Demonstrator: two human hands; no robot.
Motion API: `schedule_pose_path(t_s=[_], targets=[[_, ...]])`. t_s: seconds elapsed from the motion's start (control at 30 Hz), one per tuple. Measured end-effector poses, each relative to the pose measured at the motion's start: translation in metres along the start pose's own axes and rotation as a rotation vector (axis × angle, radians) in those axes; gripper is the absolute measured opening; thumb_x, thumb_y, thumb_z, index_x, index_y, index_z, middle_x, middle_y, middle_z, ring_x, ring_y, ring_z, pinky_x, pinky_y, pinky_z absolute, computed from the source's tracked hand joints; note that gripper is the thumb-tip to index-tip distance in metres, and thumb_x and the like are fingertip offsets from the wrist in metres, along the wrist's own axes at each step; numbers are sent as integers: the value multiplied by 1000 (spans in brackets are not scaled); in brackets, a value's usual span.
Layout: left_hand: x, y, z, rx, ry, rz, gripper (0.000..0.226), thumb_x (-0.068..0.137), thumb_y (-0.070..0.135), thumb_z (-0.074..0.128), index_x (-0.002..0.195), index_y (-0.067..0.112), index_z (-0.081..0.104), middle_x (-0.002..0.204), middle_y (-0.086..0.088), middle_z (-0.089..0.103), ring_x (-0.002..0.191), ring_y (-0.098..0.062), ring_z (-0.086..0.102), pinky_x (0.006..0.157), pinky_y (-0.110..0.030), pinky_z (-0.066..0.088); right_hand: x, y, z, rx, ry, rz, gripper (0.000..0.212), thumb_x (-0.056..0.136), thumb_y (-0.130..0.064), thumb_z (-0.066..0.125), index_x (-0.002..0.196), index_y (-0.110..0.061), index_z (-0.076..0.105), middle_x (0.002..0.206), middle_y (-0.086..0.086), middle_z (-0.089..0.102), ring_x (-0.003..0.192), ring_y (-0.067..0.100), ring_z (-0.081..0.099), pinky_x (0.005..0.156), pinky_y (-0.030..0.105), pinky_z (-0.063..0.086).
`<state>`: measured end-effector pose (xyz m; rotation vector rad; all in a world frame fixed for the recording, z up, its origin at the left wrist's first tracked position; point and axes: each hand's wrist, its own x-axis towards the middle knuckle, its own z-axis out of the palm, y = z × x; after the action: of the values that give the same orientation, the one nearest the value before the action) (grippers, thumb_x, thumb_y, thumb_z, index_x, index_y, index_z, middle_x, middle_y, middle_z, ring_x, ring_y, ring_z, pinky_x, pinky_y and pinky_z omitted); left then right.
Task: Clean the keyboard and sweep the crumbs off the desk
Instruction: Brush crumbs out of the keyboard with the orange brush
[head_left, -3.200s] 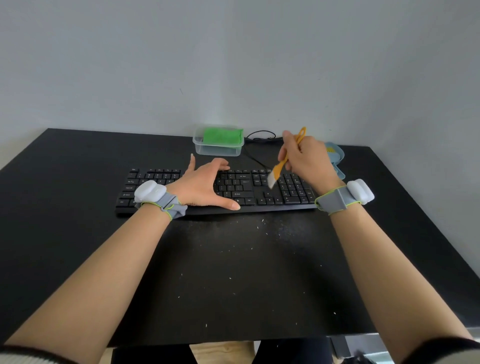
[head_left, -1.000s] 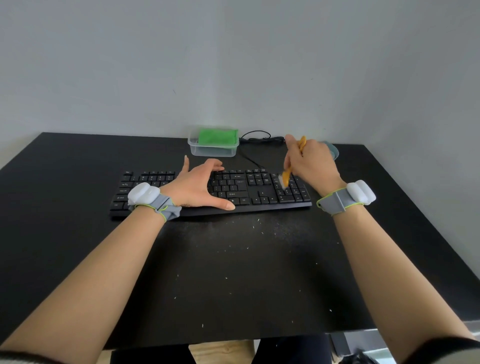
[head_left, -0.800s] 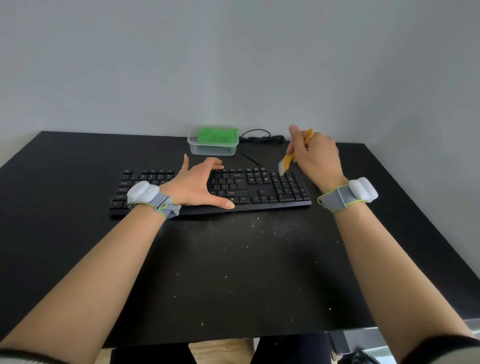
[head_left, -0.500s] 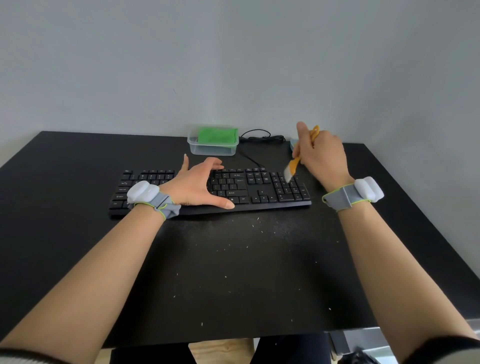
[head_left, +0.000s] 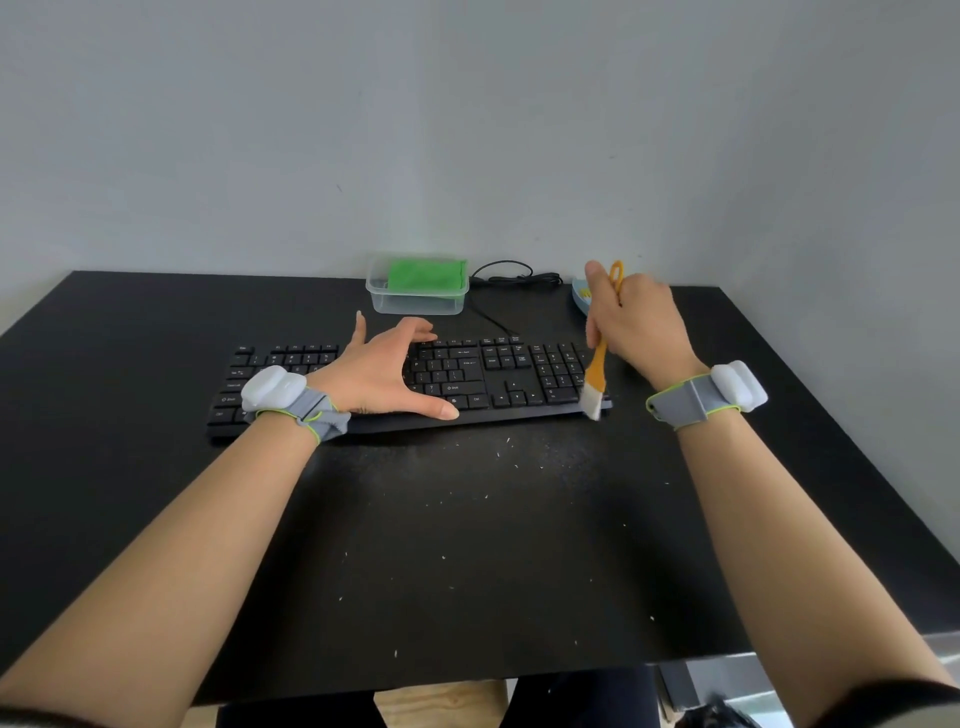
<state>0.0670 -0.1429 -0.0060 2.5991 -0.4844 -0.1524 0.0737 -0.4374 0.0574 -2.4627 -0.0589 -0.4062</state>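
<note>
Keyboard (head_left: 498, 374) under spread left hand (head_left: 382, 371), right hand (head_left: 636, 325) grip curled round brush (head_left: 597, 371), bristles at right edge

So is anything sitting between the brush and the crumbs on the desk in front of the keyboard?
Nothing visible. The brush bristles sit at the keyboard right front corner, held by the right hand, and the crumbs lie on open desk just in front.

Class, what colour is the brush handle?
Orange, on the brush; clearest in the head view.
</note>
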Motion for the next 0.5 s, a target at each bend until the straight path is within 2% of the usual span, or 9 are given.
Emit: schedule_pose_path(t_s=[0.1, 0.2, 0.27, 0.37, 0.5], targets=[[0, 0, -1, -1, -2, -2, 125, 50, 86, 66, 147, 21, 22, 153, 9, 40, 144, -12, 32, 116, -54, -21, 4, 3, -2, 92, 90, -21, 66, 103, -51, 36, 58, -15, 70, 53, 5, 65, 56, 24, 65, 70, 40, 57], [0, 1, -2, -3, -16, -6, 129, 47, 90, 63, 147, 21, 21, 153, 8, 40, 143, -12, 32, 116, -54, -21, 4, 6, 0, 23, 38, -63, 57, 98, -60, 39, 72, -19, 69, 65, 1, 70, 66, 21, 68, 71, 45, 58], [0, 0, -2, 0, -21, -3, 131, 45, 92, 61, 147, 22, 21, 153, 9, 40, 143, -12, 32, 116, -54, -21, 0, 5, -2, -53, -24, -14, 65, 101, -57, 33, 65, -17, 71, 59, -1, 66, 65, 20, 66, 72, 40, 56], [0, 0, -1, -3, -16, 0, 129, 45, 92, 62, 147, 22, 22, 153, 9, 40, 143, -12, 33, 116, -53, -21, -1, 2, -8, -64, 33, 40, 74, 103, -47, 29, 52, -11, 69, 44, -2, 57, 56, 20, 61, 72, 38, 54], [0, 1, -2, -5, -23, 2, 129, 46, 91, 63, 146, 21, 22, 153, 8, 40, 143, -13, 33, 117, -53, -20, 1, 10, -7, 11, 72, -6, 68, 101, -56, 32, 59, -19, 71, 54, -2, 65, 60, 18, 65, 74, 41, 56]])
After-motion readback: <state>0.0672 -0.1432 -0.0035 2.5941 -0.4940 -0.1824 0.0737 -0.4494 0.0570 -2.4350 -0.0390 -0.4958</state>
